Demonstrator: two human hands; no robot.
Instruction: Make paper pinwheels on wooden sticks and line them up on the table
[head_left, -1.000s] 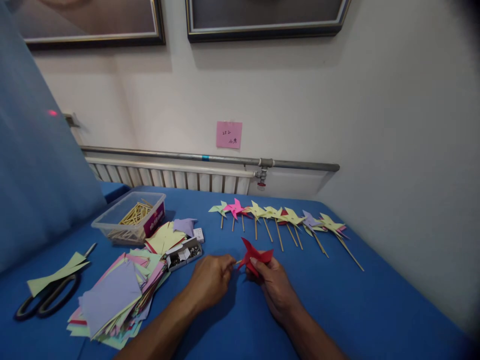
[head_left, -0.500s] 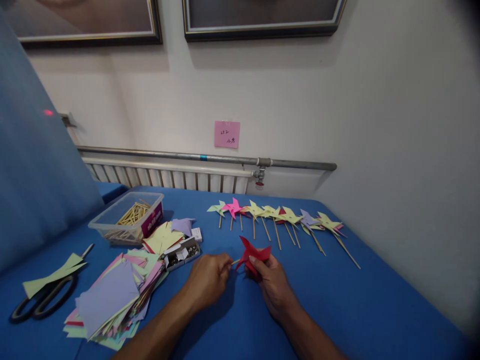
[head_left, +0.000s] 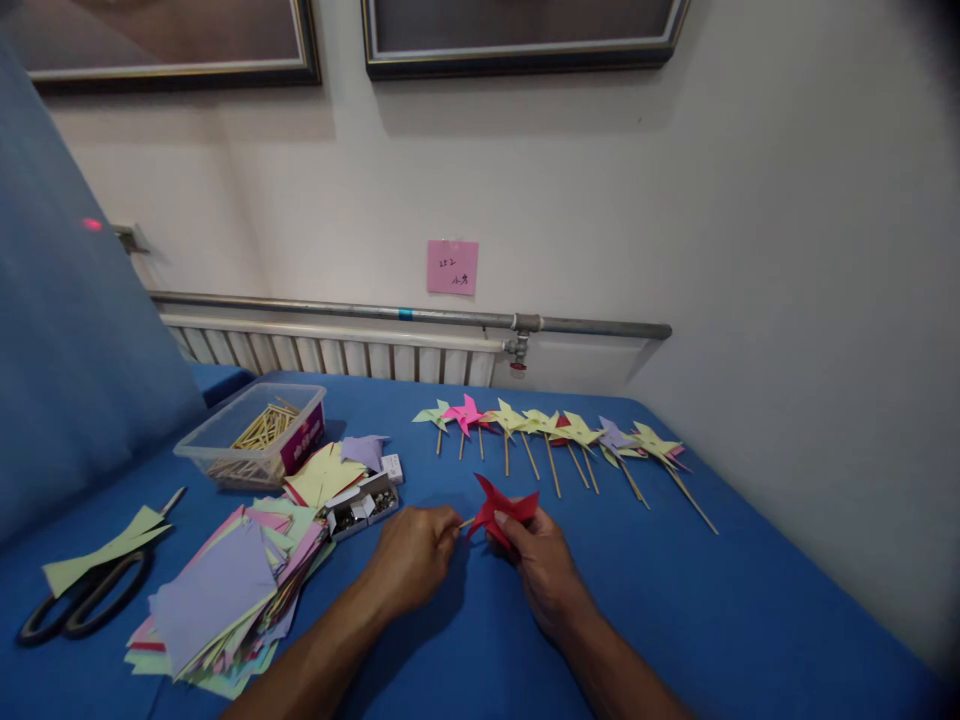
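Centrally, right hand (head_left: pixel 544 570) gripping folded red paper pinwheel (head_left: pixel 504 510), left hand (head_left: pixel 412 555) pinching its thin wooden stick (head_left: pixel 466 522)

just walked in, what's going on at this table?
A person is working a red paper pinwheel over the blue table. The right hand holds the pinwheel; the left hand pinches a thin stick at its edge. A row of finished pinwheels lies behind. To the left sit a stack of coloured paper squares, scissors, a small box of pins and a clear tub of sticks.
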